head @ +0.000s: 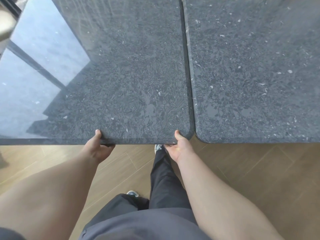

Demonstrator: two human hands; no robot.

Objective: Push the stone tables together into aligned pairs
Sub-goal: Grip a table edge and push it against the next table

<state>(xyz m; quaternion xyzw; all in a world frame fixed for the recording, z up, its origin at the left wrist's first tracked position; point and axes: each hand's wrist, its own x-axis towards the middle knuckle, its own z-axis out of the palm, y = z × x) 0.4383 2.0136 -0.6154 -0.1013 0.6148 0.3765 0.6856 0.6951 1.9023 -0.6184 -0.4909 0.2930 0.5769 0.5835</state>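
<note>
Two dark grey speckled stone tables stand side by side. The left table [124, 75] fills the middle and left of the view; the right table [256, 70] sits against it, with only a thin dark seam between their facing edges. Their near edges line up almost level, rounded corners meeting near the bottom of the seam. My left hand [98, 148] grips the left table's near edge, thumb on top, fingers underneath. My right hand [180, 148] grips the same edge close to its right corner, thumb on top.
A wooden plank floor [259, 179] lies below the tables. My legs in dark trousers [164, 179] and a shoe [132, 194] stand between my arms. A bright window reflection [34, 70] glares on the left table's surface.
</note>
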